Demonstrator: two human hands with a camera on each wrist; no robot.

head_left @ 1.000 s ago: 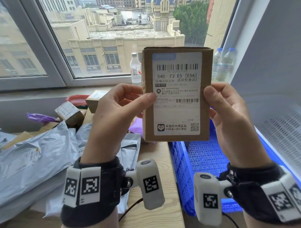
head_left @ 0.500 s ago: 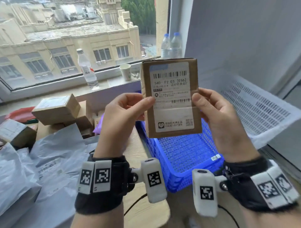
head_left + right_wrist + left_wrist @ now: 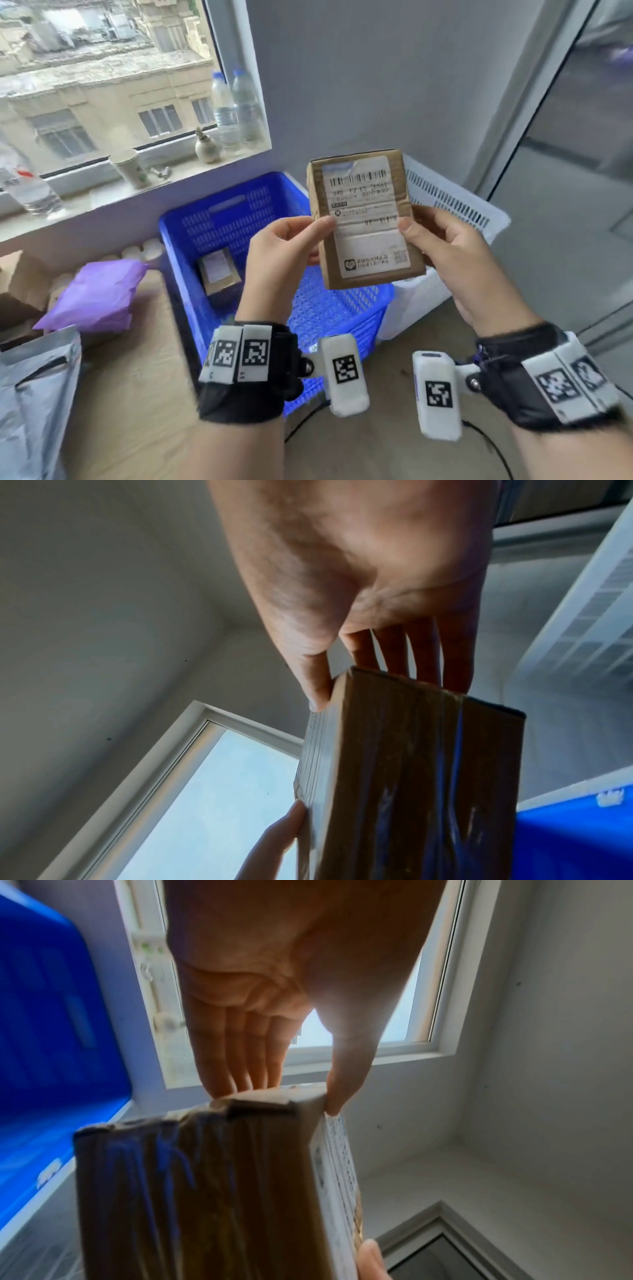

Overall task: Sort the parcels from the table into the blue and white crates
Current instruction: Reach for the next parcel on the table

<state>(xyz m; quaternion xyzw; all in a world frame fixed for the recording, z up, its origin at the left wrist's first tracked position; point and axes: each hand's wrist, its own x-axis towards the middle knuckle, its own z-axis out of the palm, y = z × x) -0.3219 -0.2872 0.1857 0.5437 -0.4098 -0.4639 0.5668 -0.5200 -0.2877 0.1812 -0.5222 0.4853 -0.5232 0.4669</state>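
daylit from window (image 3: 102,85), edges blurred

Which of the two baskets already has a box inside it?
The blue crate. A small brown box lies on its floor. What shows of the white crate beside it holds nothing; the held parcel hides the rest.

Wooden table (image 3: 137,394), seen from the head view. On its left part lie a purple poly mailer (image 3: 92,298), a grey poly mailer (image 3: 34,394) at the near left edge and a cardboard box (image 3: 17,284) at the far left. The blue crate (image 3: 219,219) stands at the table's right; whether it rests on the table cannot be told.
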